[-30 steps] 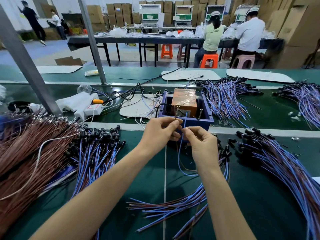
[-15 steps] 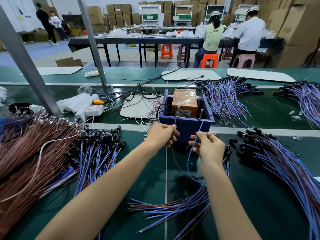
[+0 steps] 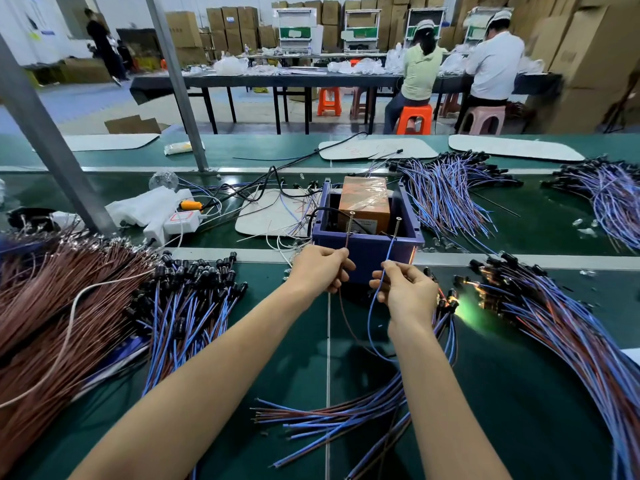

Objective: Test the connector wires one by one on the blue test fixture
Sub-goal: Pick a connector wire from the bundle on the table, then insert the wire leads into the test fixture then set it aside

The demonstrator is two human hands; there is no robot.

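The blue test fixture [image 3: 367, 245] is an open box on the green bench with an orange block inside and two upright metal pins at its front. My left hand [image 3: 320, 268] pinches a brown wire [image 3: 347, 237] whose tip reaches the left pin. My right hand [image 3: 407, 289] pinches a blue wire [image 3: 389, 247] that runs up to the right pin. Both wires loop down in front of the box. A green and orange glow [image 3: 464, 299] shines among the black connectors just right of my right hand.
Tangled blue and brown connector wires lie in piles to the left [image 3: 187, 299], right [image 3: 571, 334] and near front [image 3: 339, 417]. A brown wire heap [image 3: 52, 306] fills the far left. A slanted metal post [image 3: 52, 143] rises at left. People sit at a far table.
My hands spread apart and drew back a little from the fixture. The brown and blue wire ends now reach up to the two pins, and a glow has appeared among the connectors at right.
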